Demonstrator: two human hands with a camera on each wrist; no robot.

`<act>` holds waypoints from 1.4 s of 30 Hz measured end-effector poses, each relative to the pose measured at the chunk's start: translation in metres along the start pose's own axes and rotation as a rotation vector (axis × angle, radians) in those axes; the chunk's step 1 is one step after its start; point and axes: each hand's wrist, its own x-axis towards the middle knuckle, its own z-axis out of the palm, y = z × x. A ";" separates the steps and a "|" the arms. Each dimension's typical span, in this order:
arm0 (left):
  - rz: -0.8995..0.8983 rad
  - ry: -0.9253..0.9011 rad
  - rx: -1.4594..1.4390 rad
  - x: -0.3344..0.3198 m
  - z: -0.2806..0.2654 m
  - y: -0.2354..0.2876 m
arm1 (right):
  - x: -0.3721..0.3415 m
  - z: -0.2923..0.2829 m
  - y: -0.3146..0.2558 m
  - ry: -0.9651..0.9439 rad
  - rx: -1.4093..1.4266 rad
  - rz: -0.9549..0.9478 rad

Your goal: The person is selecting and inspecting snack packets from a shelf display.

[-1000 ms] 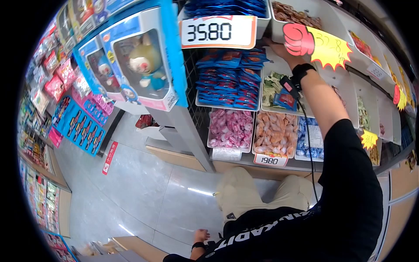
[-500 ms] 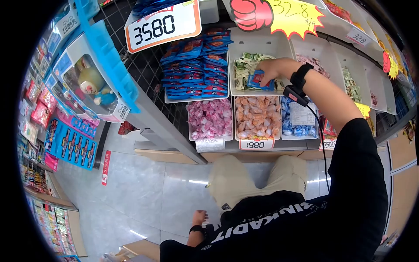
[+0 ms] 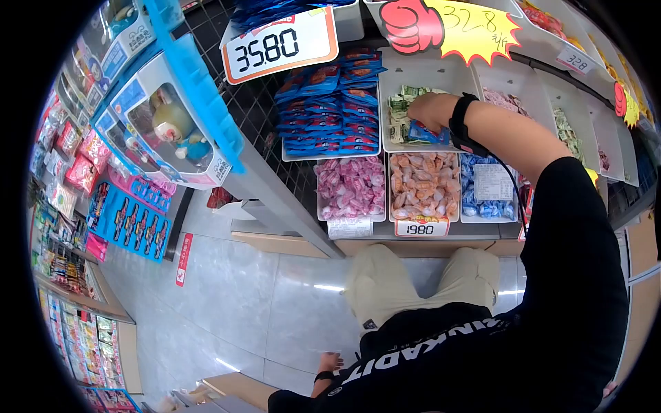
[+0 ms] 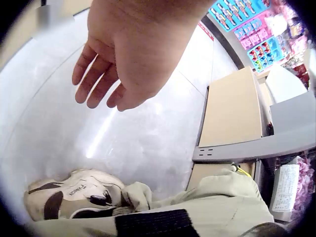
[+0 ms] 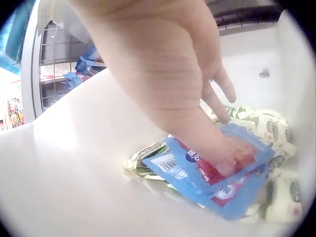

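In the head view my right hand (image 3: 432, 111) reaches down into a white bin (image 3: 412, 67) of small green-and-white wrapped packets (image 3: 398, 127). Two overlapping blue snack packets (image 5: 197, 170) with red panels lie on top of those packets in the right wrist view. My thumb and forefinger come together on the upper blue packet and pinch it, while the other fingers (image 5: 224, 85) stay stretched out above. Low at my side, my left hand (image 4: 136, 52) hangs over the grey floor with loosely bent fingers and holds nothing.
Stacked blue packets (image 3: 327, 113) fill the bin to the left. Pink (image 3: 351, 186), orange (image 3: 423, 186) and blue (image 3: 475, 184) wrapped sweets stand in front. Price signs (image 3: 281, 45) overhang the shelf. Boxed toys (image 3: 172, 131) jut out at the left beside a grey post (image 3: 289, 206).
My right hand has come forward from the back of the bin onto the blue packets and now sits lower over them. The left hand still hangs at my side.
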 end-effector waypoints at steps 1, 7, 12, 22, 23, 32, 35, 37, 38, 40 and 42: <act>0.039 -0.002 0.117 -0.011 0.000 0.002 | -0.004 -0.005 -0.002 -0.001 -0.004 -0.004; 0.045 0.047 -0.029 0.012 -0.014 -0.001 | -0.023 -0.018 0.016 0.041 -0.023 0.116; 0.563 0.157 -0.140 0.021 -0.051 0.100 | -0.063 -0.018 0.037 0.621 0.441 0.107; 1.483 -0.274 -0.271 -0.207 0.013 0.460 | -0.121 -0.009 -0.066 0.720 1.674 0.100; 1.459 -0.315 -0.300 -0.226 0.025 0.476 | -0.121 -0.005 -0.075 0.734 1.722 0.107; 1.526 -0.130 -0.307 -0.236 0.030 0.555 | -0.145 0.036 -0.088 0.831 1.962 0.079; 1.438 0.012 -0.368 -0.232 0.005 0.591 | -0.172 0.067 -0.089 0.817 1.963 0.101; 1.409 0.116 -0.370 -0.231 -0.006 0.613 | -0.191 0.089 -0.091 0.787 1.900 0.160; 1.381 0.155 -0.350 -0.229 -0.011 0.625 | -0.200 0.101 -0.092 0.792 1.899 0.157; 1.325 0.173 -0.312 -0.222 -0.020 0.643 | -0.217 0.126 -0.096 0.761 1.929 0.246; 1.320 0.164 -0.216 -0.224 -0.027 0.649 | -0.236 0.140 -0.101 0.764 1.956 0.303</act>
